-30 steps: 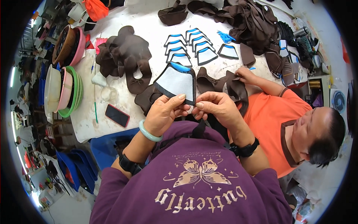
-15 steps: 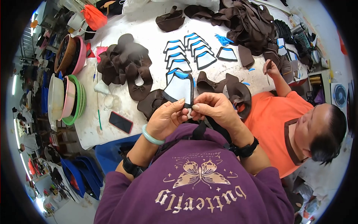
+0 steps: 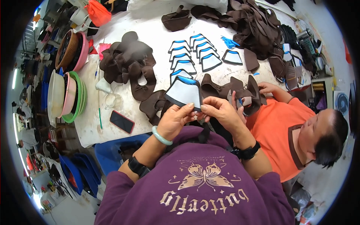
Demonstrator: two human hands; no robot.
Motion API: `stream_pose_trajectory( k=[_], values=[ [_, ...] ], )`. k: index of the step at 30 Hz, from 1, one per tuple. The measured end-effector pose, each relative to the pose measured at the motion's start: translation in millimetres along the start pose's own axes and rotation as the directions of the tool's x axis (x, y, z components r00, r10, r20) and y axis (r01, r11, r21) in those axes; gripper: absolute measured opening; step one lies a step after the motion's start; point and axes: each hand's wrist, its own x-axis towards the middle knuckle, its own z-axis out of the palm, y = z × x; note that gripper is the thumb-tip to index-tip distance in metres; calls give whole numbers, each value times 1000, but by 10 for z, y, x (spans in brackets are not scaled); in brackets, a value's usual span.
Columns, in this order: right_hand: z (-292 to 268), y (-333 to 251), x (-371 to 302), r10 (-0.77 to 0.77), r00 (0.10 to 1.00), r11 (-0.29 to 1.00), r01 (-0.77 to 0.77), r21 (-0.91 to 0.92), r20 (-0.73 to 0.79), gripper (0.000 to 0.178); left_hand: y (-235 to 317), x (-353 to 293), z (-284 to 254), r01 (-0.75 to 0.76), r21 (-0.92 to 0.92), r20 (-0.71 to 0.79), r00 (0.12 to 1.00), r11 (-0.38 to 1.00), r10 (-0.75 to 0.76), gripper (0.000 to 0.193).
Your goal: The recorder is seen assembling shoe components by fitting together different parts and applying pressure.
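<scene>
Between my two hands is a white trapezoid fabric panel with black edging and a blue strip along its far edge. My left hand, wearing a pale green bangle, pinches the near edge of the panel between thumb and fingers. At its near right corner, my right hand grips the same edge with closed fingertips. Just beyond the held panel, several similar panels lie overlapped in two rows on the white table. A single panel lies apart to their right.
Brown fabric pieces are heaped at left, with a larger brown pile at far right. A phone and a glass jar sit at the near left. On my right, a person in orange handles a brown piece.
The held panel has turned, showing more of its white face, and my hands have shifted slightly right. The person's raised hand has come down to a brown piece.
</scene>
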Motion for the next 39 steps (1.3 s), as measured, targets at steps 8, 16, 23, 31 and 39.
stream_pose_trajectory(
  k=[8,16,23,31,39],
  values=[
    [-526,882,13,216,946,962,-249,-117,-241,17,-840,623,-834,79,663,7,994,745,-111,48],
    [-804,1249,96,258,910,848,-375,-375,-326,15,-1022,968,-1564,200,851,-369,886,485,282,61],
    [-1010,1600,459,266,913,788,-392,-475,-310,22,-865,1098,-1466,150,864,-357,856,481,375,45],
    [-976,1537,521,172,887,507,-453,-734,-429,45,-847,1491,-1377,355,876,-479,727,328,492,36],
    [-862,1326,555,97,906,392,-415,-821,-412,40,-756,1438,-1316,288,892,-441,723,347,532,22]
  ],
)
